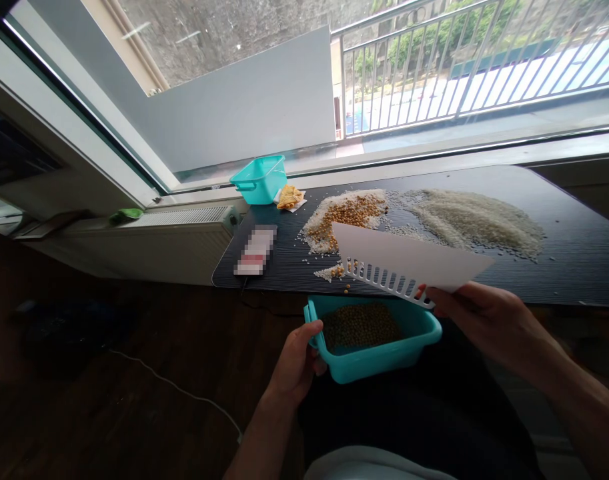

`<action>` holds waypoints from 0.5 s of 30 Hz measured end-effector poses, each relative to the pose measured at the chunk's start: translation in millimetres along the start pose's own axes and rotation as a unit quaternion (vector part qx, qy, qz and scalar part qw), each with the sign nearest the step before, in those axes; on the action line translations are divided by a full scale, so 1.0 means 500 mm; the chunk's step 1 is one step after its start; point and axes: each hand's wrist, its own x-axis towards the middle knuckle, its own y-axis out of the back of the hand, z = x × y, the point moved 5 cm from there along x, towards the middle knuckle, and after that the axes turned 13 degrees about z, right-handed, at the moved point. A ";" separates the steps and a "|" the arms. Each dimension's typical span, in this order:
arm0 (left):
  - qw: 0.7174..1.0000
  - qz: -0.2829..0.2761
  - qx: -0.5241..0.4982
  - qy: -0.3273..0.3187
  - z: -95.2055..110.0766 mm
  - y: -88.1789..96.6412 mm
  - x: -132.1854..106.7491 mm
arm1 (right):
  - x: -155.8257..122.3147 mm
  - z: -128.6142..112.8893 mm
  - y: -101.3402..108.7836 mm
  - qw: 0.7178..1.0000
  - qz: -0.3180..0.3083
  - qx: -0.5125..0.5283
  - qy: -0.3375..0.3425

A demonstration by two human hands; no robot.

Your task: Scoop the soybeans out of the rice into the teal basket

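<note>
My left hand [295, 365] grips the left handle of a teal plastic tub [379, 360] held just below the near edge of the dark table [574, 260]; the tub holds a layer of yellow-brown beans. My right hand [489, 320] holds a white slotted plastic scoop [404, 261] tilted over the table edge above the tub. A few beans [345, 271] lie at the scoop's left tip. Farther back on the table sits a mixed pile of beans and rice [347, 215], and to its right a broad pile of white rice [477, 220].
A second teal tub [259, 178] stands at the table's far left corner beside a crumpled yellow wrapper [289, 197]. A blurred card-like object [255, 251] lies on the table's left end. A radiator [164, 233] is to the left, a white cable [184, 393] crosses the dark floor.
</note>
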 end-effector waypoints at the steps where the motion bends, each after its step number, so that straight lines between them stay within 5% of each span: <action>1: 1.000 0.002 0.000 0.000 0.000 0.001 0.000 | -0.001 -0.001 0.001 1.000 -0.002 -0.003 0.000; 15: 1.000 0.009 0.000 -0.002 -0.002 0.007 0.004 | -0.013 0.009 -0.003 0.999 -0.040 0.014 -0.014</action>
